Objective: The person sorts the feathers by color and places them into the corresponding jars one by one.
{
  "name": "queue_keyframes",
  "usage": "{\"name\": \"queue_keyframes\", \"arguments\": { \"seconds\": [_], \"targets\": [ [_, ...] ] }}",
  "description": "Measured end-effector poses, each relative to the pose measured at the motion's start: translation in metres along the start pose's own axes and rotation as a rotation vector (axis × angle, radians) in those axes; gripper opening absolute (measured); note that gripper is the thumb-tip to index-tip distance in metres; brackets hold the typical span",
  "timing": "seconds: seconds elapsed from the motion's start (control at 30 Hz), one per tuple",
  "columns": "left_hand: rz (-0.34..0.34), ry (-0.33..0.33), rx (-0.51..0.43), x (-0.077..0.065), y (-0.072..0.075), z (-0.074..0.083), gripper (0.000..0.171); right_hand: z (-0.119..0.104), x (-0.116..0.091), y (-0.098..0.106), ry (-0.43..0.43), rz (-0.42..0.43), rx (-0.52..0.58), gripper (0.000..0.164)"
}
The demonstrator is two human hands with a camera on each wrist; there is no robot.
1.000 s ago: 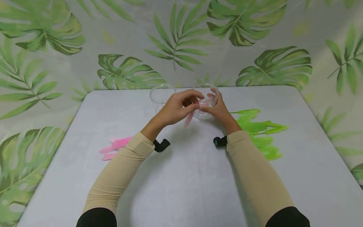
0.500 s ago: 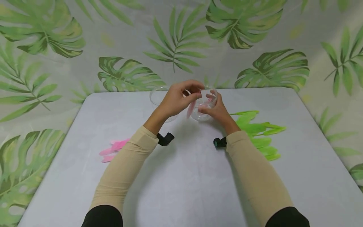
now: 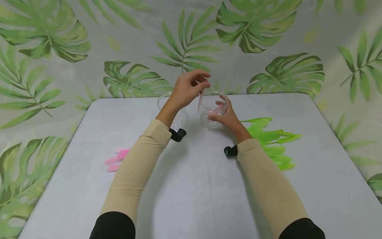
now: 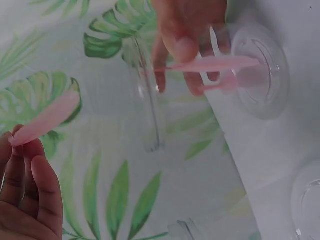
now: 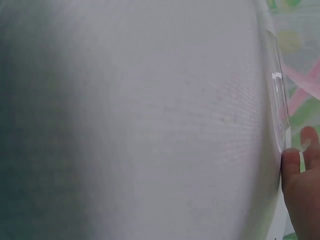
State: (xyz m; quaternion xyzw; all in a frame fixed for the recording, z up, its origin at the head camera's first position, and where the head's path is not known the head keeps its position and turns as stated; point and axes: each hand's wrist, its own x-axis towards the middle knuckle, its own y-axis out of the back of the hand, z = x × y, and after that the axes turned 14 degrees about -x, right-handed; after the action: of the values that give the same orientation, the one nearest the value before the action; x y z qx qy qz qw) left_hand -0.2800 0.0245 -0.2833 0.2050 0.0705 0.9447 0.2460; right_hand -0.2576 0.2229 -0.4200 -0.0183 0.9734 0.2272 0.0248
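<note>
dim light | soft shadows on table [image 3: 191, 199] | right-wrist view apparently blurred

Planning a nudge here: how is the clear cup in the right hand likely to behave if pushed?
The clear cup is probably light: its walls look thin and the contents seem to be just pink feathers. Pushed near the rim, it may tip, since its base looks narrower. The glossy sides could be slippery.

Head view: from above the near edge of the white table [image 3: 191, 186], facing forward and down, far edge and leaf-print backdrop [image 3: 137, 39] included. Left wrist: close in, rolled sideways, far edge running steeply, facing past left hand [image 4: 32, 192] to right hand [image 4: 187, 40]. Right wrist: very near, mostly pale blur; clear cup [image 5: 278, 95] at right margin, shared with head view.
</note>
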Motion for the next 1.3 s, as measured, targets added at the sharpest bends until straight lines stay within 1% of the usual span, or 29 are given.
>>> {"name": "queue_keyframes", "arguments": {
  "seconds": [0.07,0.13,0.2,0.27,0.37,0.43,0.5,0.57,0.67,0.77,0.9,1.0,1.13,1.3],
  "targets": [
    [0.016,0.037,-0.006,0.005,0.002,-0.004,0.025,-0.009,-0.005,0.001,-0.01,-0.01,0.004,0.103],
    [0.033,0.05,-0.016,0.01,0.003,-0.007,0.025,-0.017,-0.01,0.002,-0.012,-0.014,0.01,0.102],
    [0.057,0.042,-0.052,0.014,0.003,-0.011,0.026,-0.023,-0.015,0.003,-0.006,-0.013,0.013,0.101],
    [0.096,0.024,-0.089,0.018,0.002,-0.016,0.026,-0.025,-0.017,0.002,-0.002,-0.009,0.014,0.1],
    [0.165,-0.03,-0.152,0.023,-0.004,-0.024,0.027,-0.023,-0.015,0.004,-0.001,-0.005,0.012,0.1],
    [0.209,-0.048,-0.179,0.025,-0.008,-0.029,0.026,-0.018,-0.013,0.004,0.005,0.003,0.022,0.1],
    [0.233,-0.055,-0.203,0.026,-0.013,-0.034,0.025,-0.011,-0.009,0.004,0.011,0.009,0.036,0.101],
    [0.244,-0.036,-0.226,0.025,-0.017,-0.038,0.024,-0.004,-0.004,0.002,0.02,0.015,0.039,0.101],
    [0.229,-0.001,-0.248,0.022,-0.02,-0.045,0.021,0.006,0.002,-0.001,0.036,0.019,0.038,0.1],
    [0.191,0.024,-0.26,0.019,-0.022,-0.052,0.019,0.009,0.004,-0.003,0.044,0.028,0.029,0.1],
    [0.133,0.042,-0.268,0.015,-0.023,-0.058,0.018,0.011,0.005,-0.004,0.036,0.037,0.011,0.099],
    [0.102,0.052,-0.283,0.012,-0.025,-0.061,0.017,0.011,0.004,-0.005,0.034,0.036,0.017,0.099],
    [0.093,0.071,-0.297,0.009,-0.027,-0.065,0.017,0.011,0.004,-0.005,0.035,0.034,0.038,0.099],
    [0.115,0.079,-0.304,0.008,-0.03,-0.065,0.019,0.01,0.004,-0.004,0.028,0.027,0.052,0.098]
  ]
}}
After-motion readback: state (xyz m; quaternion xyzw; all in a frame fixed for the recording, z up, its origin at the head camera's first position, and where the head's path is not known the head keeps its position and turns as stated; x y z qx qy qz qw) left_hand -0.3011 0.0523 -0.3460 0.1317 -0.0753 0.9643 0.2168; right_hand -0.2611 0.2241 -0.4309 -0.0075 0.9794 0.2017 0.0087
